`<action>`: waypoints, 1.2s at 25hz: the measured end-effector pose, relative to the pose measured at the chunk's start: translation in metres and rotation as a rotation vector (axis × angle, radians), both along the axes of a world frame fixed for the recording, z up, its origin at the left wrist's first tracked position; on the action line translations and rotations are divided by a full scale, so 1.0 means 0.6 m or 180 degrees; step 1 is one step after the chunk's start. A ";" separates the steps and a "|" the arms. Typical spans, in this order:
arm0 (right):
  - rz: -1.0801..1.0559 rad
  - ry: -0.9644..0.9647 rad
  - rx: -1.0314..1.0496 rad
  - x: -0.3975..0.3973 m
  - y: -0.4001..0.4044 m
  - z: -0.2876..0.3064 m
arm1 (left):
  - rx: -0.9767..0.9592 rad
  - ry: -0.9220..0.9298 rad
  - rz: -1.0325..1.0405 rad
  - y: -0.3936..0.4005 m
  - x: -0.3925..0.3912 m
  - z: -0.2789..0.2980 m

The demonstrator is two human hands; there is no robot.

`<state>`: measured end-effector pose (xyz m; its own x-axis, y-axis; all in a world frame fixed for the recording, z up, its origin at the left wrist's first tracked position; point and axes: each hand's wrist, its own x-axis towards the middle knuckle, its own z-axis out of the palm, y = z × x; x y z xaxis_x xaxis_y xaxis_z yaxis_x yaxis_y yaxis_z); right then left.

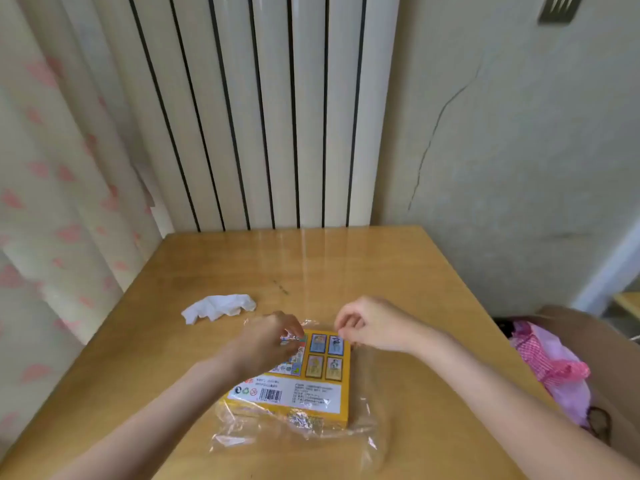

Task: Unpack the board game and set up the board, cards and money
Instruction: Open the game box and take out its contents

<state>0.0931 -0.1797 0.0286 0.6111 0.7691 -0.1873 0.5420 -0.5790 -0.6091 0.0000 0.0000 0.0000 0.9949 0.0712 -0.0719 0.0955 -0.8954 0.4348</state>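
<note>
Yellow flat cardboard game box [304, 382] lies back-up mid-table, clear crinkly plastic wrap [294, 431] loose around it. Left hand [273, 337] and right hand [363, 327] each pinch wrap at the box's far edge, seemingly to tear it apart.

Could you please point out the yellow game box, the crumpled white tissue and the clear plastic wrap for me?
yellow game box [313, 393]: head view, on its white label panel near the barcode.
crumpled white tissue [218, 307]: head view, on the middle of the wad.
clear plastic wrap [263, 433]: head view, on the loose crinkled part nearest the person.
</note>
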 end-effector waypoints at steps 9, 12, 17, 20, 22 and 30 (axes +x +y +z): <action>-0.1448 -0.0914 -0.0123 -0.057 -0.067 -0.129 | 0.0353 -0.0199 0.1157 -0.007 -0.041 -0.120; -0.1888 0.0589 0.0628 -0.094 -0.068 -0.152 | -0.0383 -0.0026 0.2070 -0.001 -0.070 -0.140; -0.1732 0.1025 0.1474 -0.111 -0.049 -0.158 | -0.1808 -0.0327 0.2384 0.007 -0.119 -0.122; -0.1454 0.0994 0.1791 -0.104 -0.056 -0.143 | -0.3013 -0.0064 0.2510 0.030 -0.155 -0.108; -0.1285 0.0937 0.1828 -0.104 -0.057 -0.133 | -0.3101 0.0039 0.2419 0.036 -0.166 -0.104; -0.1811 0.1546 0.2776 -0.093 -0.003 -0.037 | -0.3428 -0.0083 0.2522 0.081 -0.194 -0.060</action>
